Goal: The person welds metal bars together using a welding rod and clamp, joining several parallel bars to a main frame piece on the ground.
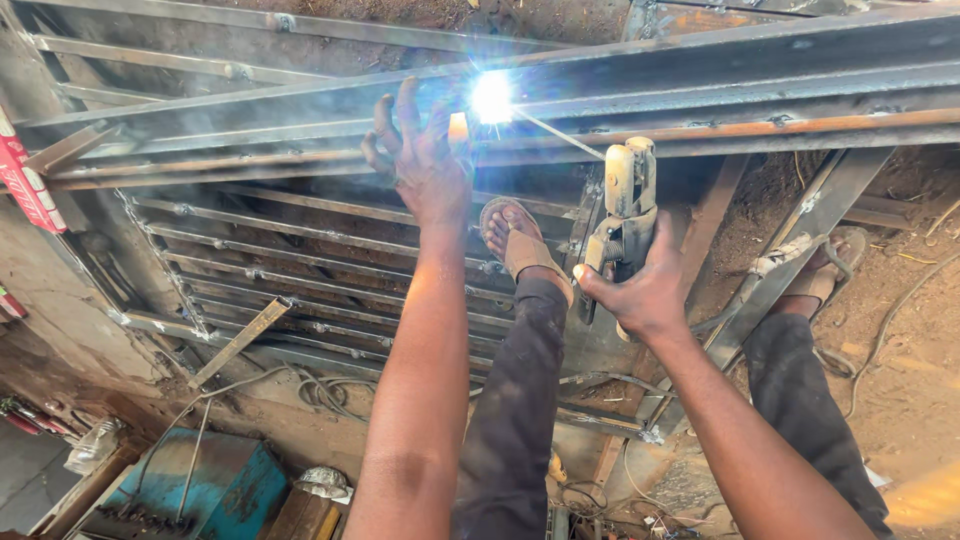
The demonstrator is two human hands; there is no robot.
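Left hand (pixel 425 165): raised with fingers spread, resting open against the steel frame (pixel 700 95).
Right hand (pixel 640 290): clamped on the electrode holder (pixel 628 205).
Rod (pixel 560 135): runs far-left into the arc glare (pixel 491 97).
Blue box (pixel 225 485): near left, contents unclear.
Hidden: weld joint lost in glare.

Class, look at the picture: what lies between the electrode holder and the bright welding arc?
In the head view, only the thin welding rod spans from the electrode holder to the arc.

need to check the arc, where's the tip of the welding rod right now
In the head view, upper centre: the rod tip meets the steel frame at the bright arc, just right of the raised left hand.
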